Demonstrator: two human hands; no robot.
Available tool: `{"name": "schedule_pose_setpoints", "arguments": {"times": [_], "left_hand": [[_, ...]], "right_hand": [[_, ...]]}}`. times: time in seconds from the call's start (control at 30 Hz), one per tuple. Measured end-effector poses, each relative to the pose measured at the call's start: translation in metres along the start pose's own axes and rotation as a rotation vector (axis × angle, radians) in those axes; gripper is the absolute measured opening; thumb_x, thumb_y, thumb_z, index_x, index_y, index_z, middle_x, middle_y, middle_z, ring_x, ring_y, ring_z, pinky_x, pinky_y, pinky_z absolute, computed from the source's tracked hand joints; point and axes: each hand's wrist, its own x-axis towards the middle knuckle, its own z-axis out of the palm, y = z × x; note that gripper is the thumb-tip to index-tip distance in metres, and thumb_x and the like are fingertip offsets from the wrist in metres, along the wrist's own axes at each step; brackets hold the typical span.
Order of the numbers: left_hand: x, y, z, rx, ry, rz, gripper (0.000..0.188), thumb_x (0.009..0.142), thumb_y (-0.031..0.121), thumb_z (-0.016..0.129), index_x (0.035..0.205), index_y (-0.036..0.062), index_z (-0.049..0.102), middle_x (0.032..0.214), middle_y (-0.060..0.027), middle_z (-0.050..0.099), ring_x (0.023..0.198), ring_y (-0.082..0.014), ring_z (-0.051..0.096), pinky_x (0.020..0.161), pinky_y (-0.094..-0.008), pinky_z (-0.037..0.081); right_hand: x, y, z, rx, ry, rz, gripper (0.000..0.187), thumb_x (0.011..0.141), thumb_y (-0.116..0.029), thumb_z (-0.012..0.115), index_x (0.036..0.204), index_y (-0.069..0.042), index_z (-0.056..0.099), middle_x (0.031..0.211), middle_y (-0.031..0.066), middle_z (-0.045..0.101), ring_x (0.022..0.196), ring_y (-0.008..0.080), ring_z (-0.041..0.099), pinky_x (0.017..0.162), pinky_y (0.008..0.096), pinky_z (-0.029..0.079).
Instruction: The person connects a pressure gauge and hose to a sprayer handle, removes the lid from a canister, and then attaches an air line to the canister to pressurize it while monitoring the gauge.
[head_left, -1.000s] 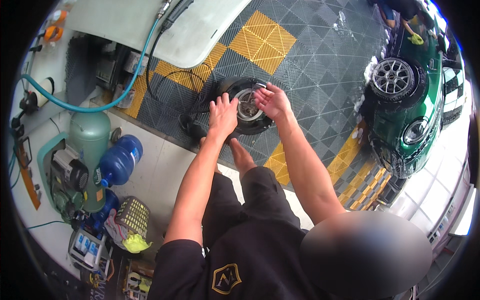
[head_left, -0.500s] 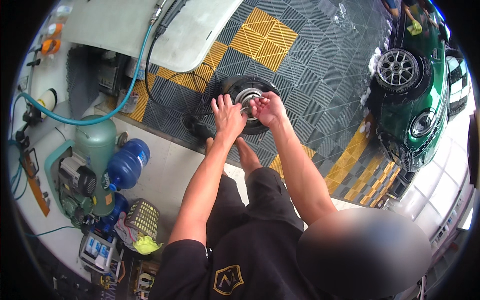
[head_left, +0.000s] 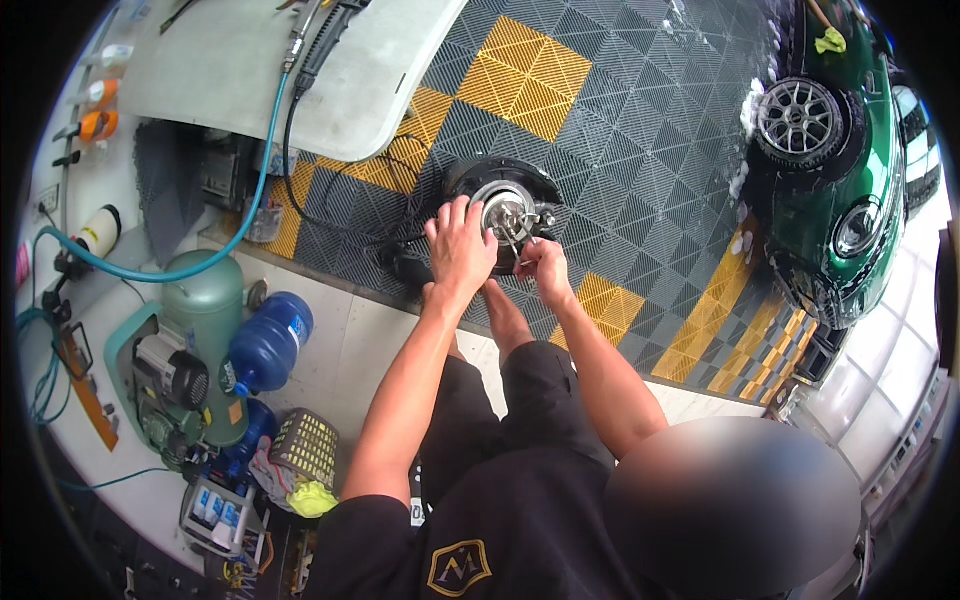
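Observation:
On the floor in front of me is a round black machine (head_left: 552, 187) with a bare metal centre (head_left: 511, 209), its kind not clear. My left hand (head_left: 461, 246) lies at the left side of the metal part, palm down, with fingers stretched out. To its right, my right hand (head_left: 545, 271) is closed around a slim silvery tool (head_left: 521, 250) that points up toward the metal centre. My fingers hide most of that tool, so its kind does not show.
A pale table (head_left: 370, 100) with a spray gun (head_left: 325, 50) and teal hose (head_left: 230, 225) stands ahead left. A green car (head_left: 858, 190) with soap suds is at the right. A compressor tank (head_left: 205, 290), blue water jugs (head_left: 270, 342) and a basket (head_left: 305, 447) are at left.
My right hand has drawn back toward me from over the metal centre, uncovering it. My left hand has stayed beside the machine. The whole view has shifted slightly.

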Motion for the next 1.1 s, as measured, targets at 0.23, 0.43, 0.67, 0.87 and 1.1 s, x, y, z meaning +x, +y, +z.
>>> {"name": "schedule_pose_setpoints", "arguments": {"times": [0.23, 0.43, 0.67, 0.87, 1.1], "left_hand": [[0.042, 0.015, 0.009, 0.082, -0.131, 0.084, 0.043, 0.086, 0.018, 0.07, 0.125, 0.001, 0.063, 0.113, -0.0121, 0.069, 0.115, -0.0314, 0.058, 0.098, -0.0456, 0.044], [0.065, 0.029, 0.014, -0.02, -0.331, -0.269, 0.04, 0.088, 0.026, 0.073, 0.112, -0.0038, 0.063, 0.106, -0.0265, 0.071, 0.104, -0.042, 0.069, 0.092, -0.0496, 0.054], [0.088, 0.025, 0.004, 0.02, -0.573, -0.333, 0.034, 0.086, 0.027, 0.073, 0.106, -0.0005, 0.076, 0.11, -0.0238, 0.073, 0.109, -0.0366, 0.07, 0.093, -0.0444, 0.055], [0.095, 0.011, 0.012, -0.101, -0.614, -0.316, 0.038, 0.087, 0.034, 0.07, 0.101, -0.0007, 0.076, 0.107, -0.0266, 0.071, 0.108, -0.0407, 0.068, 0.091, -0.0472, 0.054], [0.083, 0.024, 0.027, 0.068, -0.588, -0.215, 0.035, 0.089, 0.016, 0.06, 0.114, -0.0078, 0.065, 0.104, -0.0321, 0.07, 0.109, -0.0418, 0.068, 0.095, -0.048, 0.054]], "right_hand": [[0.011, -0.006, -0.013, -0.24, 0.028, -0.063, 0.031, 0.086, -0.025, 0.05, 0.066, -0.003, 0.054, 0.056, 0.0073, 0.051, 0.048, 0.0218, 0.054, 0.047, 0.0363, 0.046], [0.027, -0.036, -0.02, -0.805, 0.062, -0.364, 0.034, 0.085, -0.024, 0.055, 0.067, 0.003, 0.065, 0.052, 0.0094, 0.059, 0.045, 0.0155, 0.053, 0.047, 0.0366, 0.045], [0.033, -0.075, 0.007, 0.006, 0.04, 0.248, 0.024, 0.091, -0.023, 0.056, 0.089, -0.001, 0.066, 0.073, 0.0056, 0.061, 0.054, 0.0173, 0.059, 0.048, 0.0329, 0.048], [0.022, -0.071, 0.019, 0.401, -0.006, 0.337, 0.022, 0.095, -0.024, 0.055, 0.087, -0.005, 0.06, 0.077, 0.0052, 0.058, 0.06, 0.0188, 0.061, 0.052, 0.0349, 0.05], [-0.002, -0.028, 0.012, -0.181, 0.157, 0.058, 0.027, 0.101, -0.028, 0.053, 0.089, -0.004, 0.059, 0.067, 0.0056, 0.062, 0.055, 0.0149, 0.062, 0.048, 0.0288, 0.052]]}}
